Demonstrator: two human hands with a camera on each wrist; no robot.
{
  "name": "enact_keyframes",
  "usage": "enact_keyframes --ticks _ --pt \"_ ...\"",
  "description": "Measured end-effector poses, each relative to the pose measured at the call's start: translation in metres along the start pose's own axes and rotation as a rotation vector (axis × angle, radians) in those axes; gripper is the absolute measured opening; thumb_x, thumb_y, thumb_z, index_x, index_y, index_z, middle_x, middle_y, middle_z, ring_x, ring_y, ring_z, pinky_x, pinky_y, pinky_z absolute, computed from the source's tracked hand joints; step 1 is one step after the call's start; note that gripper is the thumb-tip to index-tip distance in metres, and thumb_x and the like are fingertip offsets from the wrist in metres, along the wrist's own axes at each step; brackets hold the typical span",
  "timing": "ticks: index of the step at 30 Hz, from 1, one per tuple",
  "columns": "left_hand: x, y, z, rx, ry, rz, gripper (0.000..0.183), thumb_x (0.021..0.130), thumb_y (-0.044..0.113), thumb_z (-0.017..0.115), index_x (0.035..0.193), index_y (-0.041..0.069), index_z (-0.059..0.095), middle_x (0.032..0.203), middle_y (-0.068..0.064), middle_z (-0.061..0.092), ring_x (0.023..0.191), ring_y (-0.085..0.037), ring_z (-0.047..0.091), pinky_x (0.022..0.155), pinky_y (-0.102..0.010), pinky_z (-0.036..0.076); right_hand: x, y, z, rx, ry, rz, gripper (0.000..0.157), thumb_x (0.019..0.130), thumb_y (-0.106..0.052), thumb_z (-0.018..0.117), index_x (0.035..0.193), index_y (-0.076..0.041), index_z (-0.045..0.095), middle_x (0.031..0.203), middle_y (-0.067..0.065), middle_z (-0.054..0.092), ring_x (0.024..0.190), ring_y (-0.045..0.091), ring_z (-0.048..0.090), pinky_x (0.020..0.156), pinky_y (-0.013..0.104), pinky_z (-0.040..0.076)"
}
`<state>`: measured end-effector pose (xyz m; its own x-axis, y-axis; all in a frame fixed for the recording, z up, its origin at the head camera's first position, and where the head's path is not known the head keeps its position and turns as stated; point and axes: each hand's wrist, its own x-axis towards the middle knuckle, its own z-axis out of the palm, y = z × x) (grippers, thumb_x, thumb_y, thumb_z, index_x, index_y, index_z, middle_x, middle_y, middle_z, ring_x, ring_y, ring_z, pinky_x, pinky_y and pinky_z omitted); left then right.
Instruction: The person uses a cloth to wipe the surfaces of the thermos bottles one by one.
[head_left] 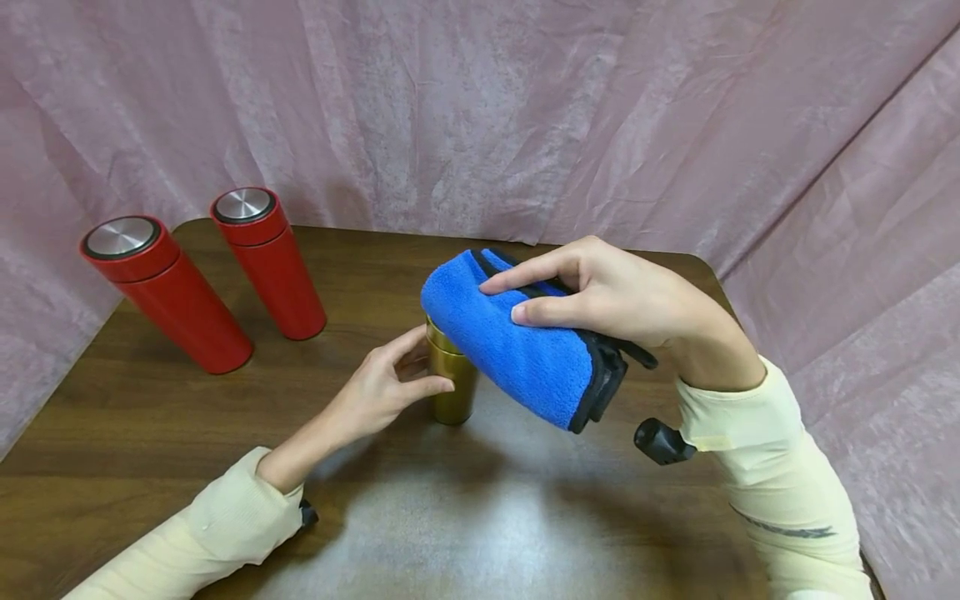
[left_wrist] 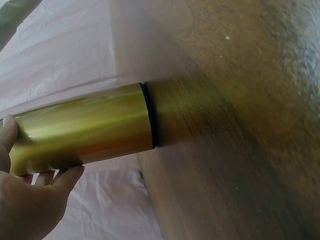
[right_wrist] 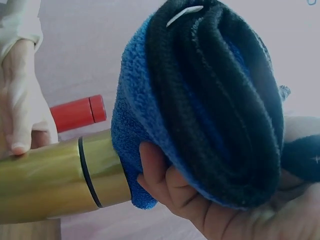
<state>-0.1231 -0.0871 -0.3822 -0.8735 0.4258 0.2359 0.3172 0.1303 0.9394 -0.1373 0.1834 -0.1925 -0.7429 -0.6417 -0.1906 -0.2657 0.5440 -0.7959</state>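
A gold thermos bottle [head_left: 452,396] stands upright on the table, its top covered by a blue towel in the head view. My left hand [head_left: 386,383] grips the bottle's side, thumb in front and fingers behind; the left wrist view shows the bottle's dark base ring [left_wrist: 151,115] at the tabletop. Folded thick with black edging, the blue towel [head_left: 510,350] is held by my right hand [head_left: 607,292] between thumb and fingers. In the right wrist view the towel [right_wrist: 132,105] lies against the end of the bottle's lid [right_wrist: 107,170], hiding that end.
Two red thermos bottles with silver lid tops stand at the back left, one nearer the left edge [head_left: 183,304] and one closer to the middle [head_left: 277,279]. Pink curtains [head_left: 480,125] hang behind the brown wooden table [head_left: 360,542] and along its right side.
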Motion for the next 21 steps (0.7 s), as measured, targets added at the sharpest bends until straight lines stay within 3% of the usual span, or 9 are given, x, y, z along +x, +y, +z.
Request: enact_keyframes --ticks 8,13,21 --pt "0.001 0.002 0.001 0.001 0.006 -0.015 0.070 0.087 -0.002 0.081 0.149 -0.001 0.049 0.131 -0.019 0.066 0.122 -0.030 0.064 0.105 -0.036 0.052 0.012 -0.001 -0.005 -0.013 0.041 0.027 0.035 0.100 -0.026 0.070 0.134 -0.024 0.071 0.135 0.008 0.064 0.095 0.027 0.072 0.080 0.040 0.062" --pt "0.001 0.001 0.002 0.018 0.021 -0.015 0.071 0.085 -0.003 0.082 0.148 -0.003 0.050 0.130 -0.021 0.066 0.121 -0.032 0.064 0.104 -0.036 0.053 0.013 0.002 -0.009 -0.077 0.065 0.022 0.034 0.100 -0.025 0.070 0.134 -0.024 0.072 0.132 0.007 0.066 0.095 0.025 0.071 0.080 0.038 0.062" --pt "0.000 -0.001 0.001 0.028 0.029 -0.012 0.068 0.086 -0.004 0.081 0.147 -0.006 0.050 0.130 -0.024 0.065 0.123 -0.036 0.063 0.105 -0.037 0.051 0.005 0.007 -0.010 -0.003 0.092 0.074 0.034 0.100 -0.024 0.069 0.134 -0.020 0.072 0.132 0.010 0.065 0.094 0.025 0.071 0.080 0.036 0.061"
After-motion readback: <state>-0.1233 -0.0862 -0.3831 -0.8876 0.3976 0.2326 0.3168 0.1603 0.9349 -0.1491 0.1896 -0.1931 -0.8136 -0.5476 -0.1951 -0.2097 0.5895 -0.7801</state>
